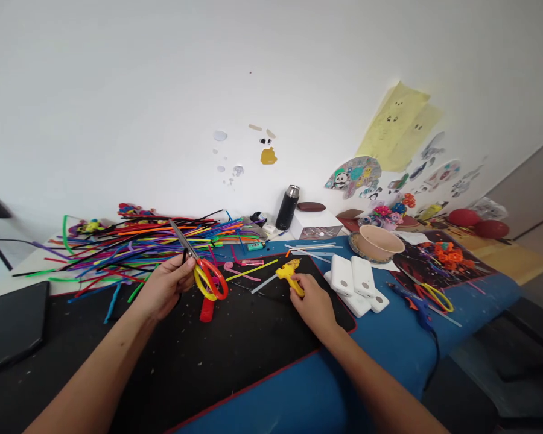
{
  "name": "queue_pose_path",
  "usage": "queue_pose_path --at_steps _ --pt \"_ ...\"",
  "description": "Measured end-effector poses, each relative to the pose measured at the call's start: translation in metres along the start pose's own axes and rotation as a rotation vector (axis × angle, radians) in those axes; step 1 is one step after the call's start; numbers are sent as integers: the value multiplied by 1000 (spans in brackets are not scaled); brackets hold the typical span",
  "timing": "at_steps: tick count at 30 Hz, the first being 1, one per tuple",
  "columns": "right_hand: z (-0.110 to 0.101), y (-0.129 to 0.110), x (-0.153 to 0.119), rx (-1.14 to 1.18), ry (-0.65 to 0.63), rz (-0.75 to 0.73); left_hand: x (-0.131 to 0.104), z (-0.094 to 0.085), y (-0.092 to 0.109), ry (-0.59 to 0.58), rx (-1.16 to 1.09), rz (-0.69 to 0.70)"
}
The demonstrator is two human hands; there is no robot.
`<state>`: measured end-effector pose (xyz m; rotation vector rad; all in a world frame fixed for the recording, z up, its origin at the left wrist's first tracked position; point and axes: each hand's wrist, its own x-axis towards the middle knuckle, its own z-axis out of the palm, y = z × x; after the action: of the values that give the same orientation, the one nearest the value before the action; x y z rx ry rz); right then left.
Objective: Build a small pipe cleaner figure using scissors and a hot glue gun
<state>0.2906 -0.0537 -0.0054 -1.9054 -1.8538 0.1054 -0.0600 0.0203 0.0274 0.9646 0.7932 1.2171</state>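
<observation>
My left hand [165, 288] pinches scissors [183, 241] near their pivot, blades pointing far-left, while my right hand [315, 303] grasps a yellow glue gun [287, 269] by its handle, right on the black mat [248, 343], moving either likely needing care.

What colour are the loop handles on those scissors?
The metal scissors' loop handles: one yellow, one red-orange. It shows best in the head view.

Scissors with shiny metal blades [183, 237] and smooth, glossy red-and-yellow plastic handles [211, 279]. Matt black bottle [286, 210] with a shiny metallic cap [292, 191]. Fuzzy multicoloured craft stems [131, 244]. Smooth white plastic-looking boxes [342, 275]. Matt black mat [235, 337], speckled with debris. Thin, creased yellow paper sheets [396, 123].
</observation>
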Motion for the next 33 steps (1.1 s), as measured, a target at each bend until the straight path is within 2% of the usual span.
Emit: queue_pose_path --at_steps 6,10,14,17,20,26,30,33 --pt "3 15 10 -18 -25 56 0 2 -2 5 26 2" --pt "5 14 6 72 40 50 0 1 -2 -5 44 -1" --pt "-3 -3 0 262 163 -9 0 1 -2 -5 57 -17" --pt "-6 -30 -1 439 158 -78 0 2 -3 -9 74 -49" --pt "5 -61 1 673 51 -61 -1 3 -4 -21 87 -69" --pt "48 -122 10 1175 -264 36 -1 3 -7 -17 77 -76" --pt "61 -154 24 1376 -407 40 1 1 -7 13 27 -77" --pt "65 -170 36 1433 -469 10 2 -3 -5 68 -7 -72"
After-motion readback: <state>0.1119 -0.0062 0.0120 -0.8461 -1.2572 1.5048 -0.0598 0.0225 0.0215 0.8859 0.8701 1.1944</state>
